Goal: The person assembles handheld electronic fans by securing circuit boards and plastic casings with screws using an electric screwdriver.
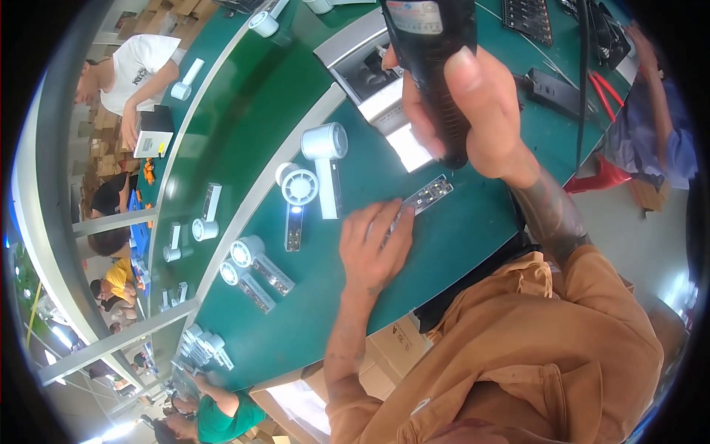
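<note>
Slim pale housing with exposed circuit board [431, 195]: atop the flat dark-green worktable [458, 248]
My left hand [376, 246]: grasping the housing
My right hand [484, 111]: clenched round a black ribbed cylindrical tool [438, 74] above the worktable

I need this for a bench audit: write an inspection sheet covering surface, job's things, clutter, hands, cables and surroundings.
Surface: smooth green bench top.
Job's things: slim pale housing with exposed circuit board; black cylindrical tool with ribbed grip.
Clutter: pale round-headed handheld fans left of the hands; open grey box; red-handled hand tool.
Hands: left hand over the housing, firmness of grip unclear; right hand closed around the tool.
Cables: thick black cable, upper right.
Surroundings: co-worker in white top; co-worker in green top; brown cardboard box.
</note>
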`<control>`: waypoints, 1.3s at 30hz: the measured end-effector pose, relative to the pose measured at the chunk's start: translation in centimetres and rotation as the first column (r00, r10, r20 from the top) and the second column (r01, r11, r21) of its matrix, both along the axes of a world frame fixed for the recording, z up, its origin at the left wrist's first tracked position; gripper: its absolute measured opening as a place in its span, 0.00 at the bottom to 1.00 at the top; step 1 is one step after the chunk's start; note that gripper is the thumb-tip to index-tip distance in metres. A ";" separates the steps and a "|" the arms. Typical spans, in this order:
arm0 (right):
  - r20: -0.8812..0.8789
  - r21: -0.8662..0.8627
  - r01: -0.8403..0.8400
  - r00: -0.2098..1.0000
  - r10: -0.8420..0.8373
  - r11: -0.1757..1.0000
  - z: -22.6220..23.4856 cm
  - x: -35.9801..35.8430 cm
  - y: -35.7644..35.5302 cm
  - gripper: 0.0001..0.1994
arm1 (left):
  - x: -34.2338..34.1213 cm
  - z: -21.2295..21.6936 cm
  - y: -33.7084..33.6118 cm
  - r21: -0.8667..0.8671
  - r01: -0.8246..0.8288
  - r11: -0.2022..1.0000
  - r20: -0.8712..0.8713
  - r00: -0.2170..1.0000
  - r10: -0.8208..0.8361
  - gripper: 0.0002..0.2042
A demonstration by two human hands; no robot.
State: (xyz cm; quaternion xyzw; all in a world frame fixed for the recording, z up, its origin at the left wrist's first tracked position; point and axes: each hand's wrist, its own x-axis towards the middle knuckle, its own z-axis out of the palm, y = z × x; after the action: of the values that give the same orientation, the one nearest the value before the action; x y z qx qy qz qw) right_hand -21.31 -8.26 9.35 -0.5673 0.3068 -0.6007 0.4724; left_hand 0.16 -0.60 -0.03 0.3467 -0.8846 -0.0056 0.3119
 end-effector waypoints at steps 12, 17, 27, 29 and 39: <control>0.153 0.028 -0.127 0.981 0.121 0.992 -0.9 1.0 0.2 0.24 | 0.0 0.2 0.1 0.009 0.002 1.000 0.009 1.000 -0.002 0.16; 0.146 0.007 -0.149 0.978 0.146 0.989 -1.2 1.0 0.3 0.24 | -0.1 0.2 0.0 0.006 0.009 1.000 0.008 1.000 -0.009 0.16; 0.151 0.055 -0.149 0.979 0.139 0.987 -0.7 0.7 0.6 0.23 | -0.3 0.3 0.1 -0.002 0.000 1.000 0.013 1.000 0.000 0.16; 0.135 0.078 -0.161 0.980 0.149 0.984 -0.9 0.8 0.6 0.23 | -0.2 0.2 0.3 -0.017 0.000 1.000 0.022 1.000 0.000 0.16; 0.035 0.000 -0.070 0.997 0.070 0.998 -2.6 0.2 3.0 0.45 | -0.3 0.5 0.3 -0.006 -0.016 1.000 0.035 0.999 0.016 0.14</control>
State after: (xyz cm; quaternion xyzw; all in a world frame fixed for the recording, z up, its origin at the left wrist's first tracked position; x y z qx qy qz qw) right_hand -21.09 -5.25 6.73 -0.5668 0.2790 -0.5933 0.4988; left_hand -0.11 -0.29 0.52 0.3528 -0.8872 0.0055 0.2973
